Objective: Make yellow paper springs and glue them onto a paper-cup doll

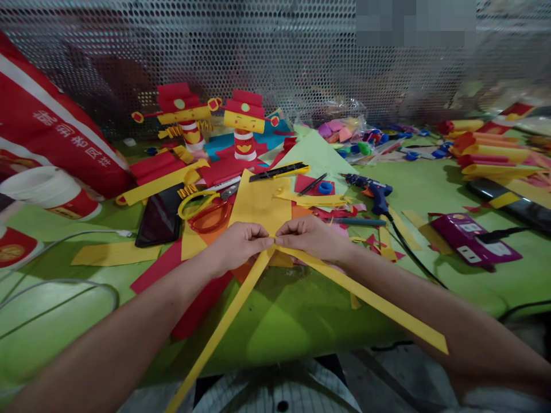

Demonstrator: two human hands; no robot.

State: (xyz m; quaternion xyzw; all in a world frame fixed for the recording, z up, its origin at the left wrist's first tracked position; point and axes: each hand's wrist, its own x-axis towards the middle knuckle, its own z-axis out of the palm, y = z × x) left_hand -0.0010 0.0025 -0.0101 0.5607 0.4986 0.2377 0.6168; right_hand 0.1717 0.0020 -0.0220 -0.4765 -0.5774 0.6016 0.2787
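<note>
My left hand (243,245) and my right hand (310,236) meet near the middle of the view, thumbs and fingertips pinched on long yellow paper strips. One yellow strip (226,321) runs down to the lower left from the pinch. Another yellow strip (370,293) slants down to the right, across my right forearm. The ends of the strips come together between my fingertips, where the join is partly hidden. Behind my hands lies a yellow paper sheet (258,201). Scissors (206,211) with yellow and red handles rest left of it.
Two paper figures (244,123) with red hats stand behind. A black phone (159,217) and paper cups (47,192) are at left. Right of the paper scraps are a blue glue gun (373,192) and a purple power socket (476,240). A perforated metal screen (275,51) stands behind.
</note>
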